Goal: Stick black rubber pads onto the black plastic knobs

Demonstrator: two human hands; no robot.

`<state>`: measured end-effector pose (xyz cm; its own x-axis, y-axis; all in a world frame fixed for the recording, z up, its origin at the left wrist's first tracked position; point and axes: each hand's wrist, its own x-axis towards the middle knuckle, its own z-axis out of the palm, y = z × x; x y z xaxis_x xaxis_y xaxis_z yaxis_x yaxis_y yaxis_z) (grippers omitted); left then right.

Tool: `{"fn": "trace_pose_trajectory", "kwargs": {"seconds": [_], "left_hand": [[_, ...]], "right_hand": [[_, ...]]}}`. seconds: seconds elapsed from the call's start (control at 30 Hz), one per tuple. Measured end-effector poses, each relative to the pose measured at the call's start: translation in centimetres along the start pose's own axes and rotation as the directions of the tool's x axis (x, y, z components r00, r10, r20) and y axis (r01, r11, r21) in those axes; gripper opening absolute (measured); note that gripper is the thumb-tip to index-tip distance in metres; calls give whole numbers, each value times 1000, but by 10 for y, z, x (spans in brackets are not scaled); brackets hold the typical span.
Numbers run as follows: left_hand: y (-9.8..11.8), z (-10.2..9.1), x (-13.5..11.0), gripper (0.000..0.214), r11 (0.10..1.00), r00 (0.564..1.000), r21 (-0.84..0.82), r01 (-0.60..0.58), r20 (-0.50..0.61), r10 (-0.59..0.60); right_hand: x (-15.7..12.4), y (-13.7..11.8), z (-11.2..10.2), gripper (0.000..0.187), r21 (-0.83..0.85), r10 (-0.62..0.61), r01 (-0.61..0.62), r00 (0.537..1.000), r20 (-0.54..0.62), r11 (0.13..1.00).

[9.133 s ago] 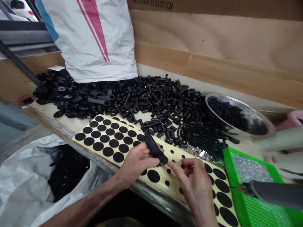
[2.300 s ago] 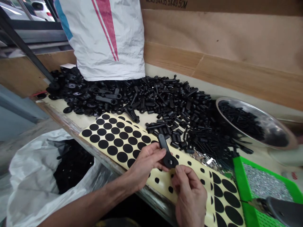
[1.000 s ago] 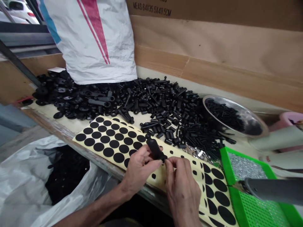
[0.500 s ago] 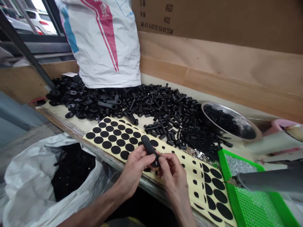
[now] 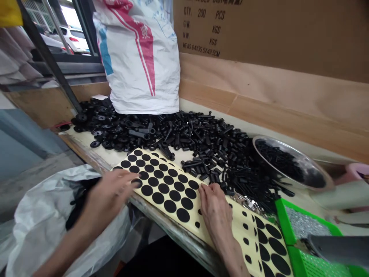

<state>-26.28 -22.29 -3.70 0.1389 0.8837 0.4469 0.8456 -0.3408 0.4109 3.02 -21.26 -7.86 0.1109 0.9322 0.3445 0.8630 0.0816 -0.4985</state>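
My left hand (image 5: 107,197) hovers over the near table edge, between the plastic bag (image 5: 40,223) and the yellow sticker sheet (image 5: 230,217). Its fingers are stretched out and blurred, and nothing shows in them. My right hand (image 5: 215,209) lies flat on the sheet, fingers extended. Its fingertips are at the edge of the pile of small black plastic parts (image 5: 207,142). The sheet carries rows of large black round stickers (image 5: 164,188) and small black dots toward the right.
A white woven sack (image 5: 141,65) stands behind the pile, against cardboard (image 5: 259,34). A steel bowl (image 5: 319,173) of black parts sits at the right. A green tray (image 5: 284,227) of small silver pieces and a grey tool (image 5: 337,248) are at the lower right.
The black handle part that both hands held is gone from view. My left hand has swung left toward the bag. My right hand has flattened onto the sheet.
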Motion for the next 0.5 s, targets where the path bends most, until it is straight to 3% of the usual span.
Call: {"fn": "trace_pose_trajectory", "kwargs": {"seconds": [0.03, 0.1, 0.2, 0.3, 0.5], "left_hand": [[18, 22, 10, 25, 995, 992, -38, -94, 81, 97], [51, 64, 27, 30, 966, 927, -95, -242, 270, 259], [73, 107, 40, 33, 922, 850, -106, -373, 360, 385], [71, 117, 40, 38, 913, 839, -95, -396, 365, 402], [75, 104, 42, 31, 933, 845, -77, -351, 403, 351]], "right_hand": [[2, -2, 4, 33, -16, 0, 0, 1000, 10, 1000], [4, -3, 10, 31, -30, 5, -5, 1000, 24, 1000], [4, 1, 16, 30, -3, 40, -39, 999, 33, 999], [8, 6, 18, 25, 69, 103, -107, 993, 53, 992], [15, 7, 13, 16, 248, 115, -158, 977, 181, 956]]}}
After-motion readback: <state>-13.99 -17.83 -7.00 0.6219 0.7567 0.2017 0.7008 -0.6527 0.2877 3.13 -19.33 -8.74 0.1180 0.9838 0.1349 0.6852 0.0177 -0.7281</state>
